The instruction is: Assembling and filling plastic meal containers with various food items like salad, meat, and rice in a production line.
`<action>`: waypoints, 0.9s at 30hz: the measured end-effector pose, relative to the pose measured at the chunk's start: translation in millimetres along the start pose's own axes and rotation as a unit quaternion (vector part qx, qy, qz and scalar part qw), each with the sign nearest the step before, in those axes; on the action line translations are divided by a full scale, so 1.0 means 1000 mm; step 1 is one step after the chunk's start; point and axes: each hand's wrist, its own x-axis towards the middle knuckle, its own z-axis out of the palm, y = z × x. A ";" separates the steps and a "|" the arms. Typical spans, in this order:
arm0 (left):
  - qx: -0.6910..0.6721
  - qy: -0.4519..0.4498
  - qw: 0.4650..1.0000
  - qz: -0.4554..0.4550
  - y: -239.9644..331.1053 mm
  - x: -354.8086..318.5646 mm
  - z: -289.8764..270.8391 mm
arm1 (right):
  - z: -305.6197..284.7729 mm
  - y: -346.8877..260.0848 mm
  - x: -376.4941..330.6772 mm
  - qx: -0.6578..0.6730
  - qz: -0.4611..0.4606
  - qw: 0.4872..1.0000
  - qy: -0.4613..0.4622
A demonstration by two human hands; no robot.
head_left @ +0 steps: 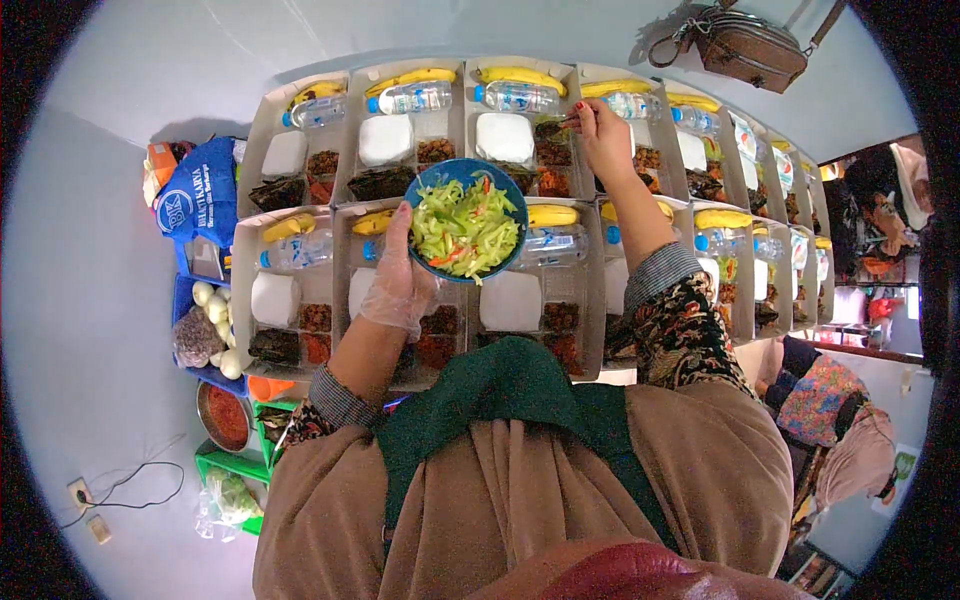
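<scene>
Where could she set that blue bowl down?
Hardly on the table: open meal boxes sit edge to edge in two rows. Bare surface shows only beyond the far row, beside the brown handbag. Left of the boxes, a blue bag and eggs crowd it.

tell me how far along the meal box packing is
Done: the open meal boxes in both rows already hold a banana, a water bottle, a white packet and dark side dishes. In hand: the left hand, in a clear glove, holds a blue bowl of green vegetable salad, while the right hand reaches into a back-row box. Left: no salad shows in any box, and all are unclosed.
</scene>
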 end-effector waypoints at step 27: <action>0.014 0.009 1.000 -0.008 -0.005 0.000 -0.010 | -0.026 0.000 -0.026 -0.055 -0.043 0.997 0.014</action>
